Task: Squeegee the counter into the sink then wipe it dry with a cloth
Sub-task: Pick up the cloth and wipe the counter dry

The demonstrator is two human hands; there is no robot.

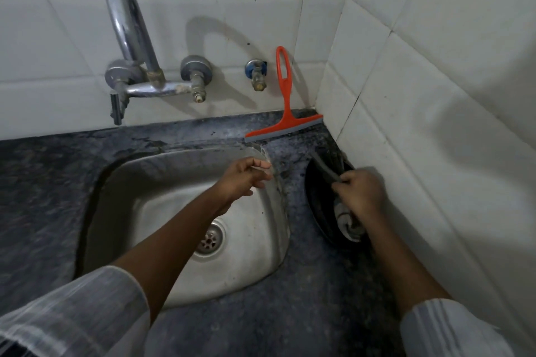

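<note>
Orange plastic squeegee with grey rubber blade (pixel 285 113): stands on the back right corner of the counter, blade edge down on the stone, looped handle leaning upright against the white tiled wall (pixel 435 66). It is untouched, beyond both hands, nearer the left one's fingertips than the right.

Dark speckled stone counter (pixel 43 197): surrounds the sink on all visible sides; the strip between sink rim and right wall looks wet and smeared.

Stainless steel oval sink with round drain (pixel 162 206): set into the counter, basin bare metal.

Chrome wall-mounted tap with tall curved spout (pixel 136 46): fixed to the tiles above the sink's back edge. A small blue-collared valve (pixel 256 72) sits on the wall just left of the squeegee handle.

Left hand (pixel 242 180): extended over the right rim of the sink, fingers loosely curled, holding nothing, well short of the squeegee blade.

Right hand (pixel 362 191): over the counter near the right wall, closed around a grey cloth (pixel 348 223); one strip of the fabric stretches up and away from the fist, the rest bunches below it.

Black round dish (pixel 317 211): lies on the counter beside the wall, beneath the right hand and the cloth.

White gauzy sleeves (pixel 87 313): cover both forearms at the bottom edge.
</note>
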